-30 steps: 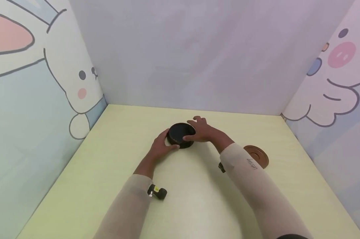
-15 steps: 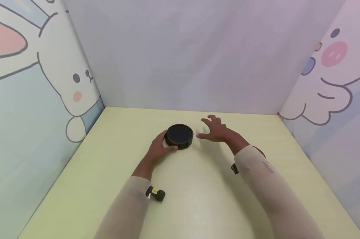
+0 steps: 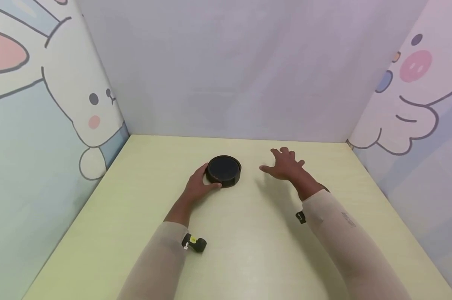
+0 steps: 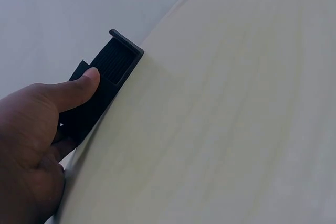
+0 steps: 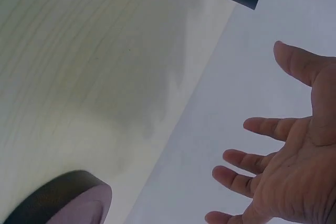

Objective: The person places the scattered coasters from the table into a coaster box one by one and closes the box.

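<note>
A shallow, round black container with a raised rim sits near the table's middle back. My left hand grips its left side, thumb at the front. The left wrist view shows the thumb on the container's dark side wall, beside a ribbed recess. To the right, my right hand is held above the table with spread fingers, holding nothing. Behind the right forearm a brown round disc is mostly hidden. Part of a thick disc shows at the lower left of the right wrist view.
The pale yellow tabletop meets a plain grey-white back wall. Side walls with cartoon animals stand at left and right. Small black devices are fixed at both wrists, one at the left sleeve.
My right hand has left the black container and moved right, fingers spread. My left hand has kept its grip, and the container has stayed about where it was. The right forearm now covers more of the brown disc.
</note>
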A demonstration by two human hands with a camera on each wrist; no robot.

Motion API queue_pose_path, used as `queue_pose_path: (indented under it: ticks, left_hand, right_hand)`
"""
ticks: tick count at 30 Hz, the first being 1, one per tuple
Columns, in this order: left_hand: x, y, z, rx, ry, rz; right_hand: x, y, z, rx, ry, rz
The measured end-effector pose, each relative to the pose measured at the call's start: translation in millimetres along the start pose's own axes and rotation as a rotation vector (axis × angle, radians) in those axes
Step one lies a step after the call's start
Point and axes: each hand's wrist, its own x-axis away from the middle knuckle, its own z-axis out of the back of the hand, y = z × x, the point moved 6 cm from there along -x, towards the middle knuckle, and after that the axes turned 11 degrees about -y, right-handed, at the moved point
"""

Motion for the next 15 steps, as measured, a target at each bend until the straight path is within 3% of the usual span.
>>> queue_pose_path:
  ticks: [15]
  left_hand:
    - [0.1,-0.8,-0.1,0.008,-0.005,0.002]
  right_hand:
    - [27.6,38,-4,-0.027,-0.034,-0.05]
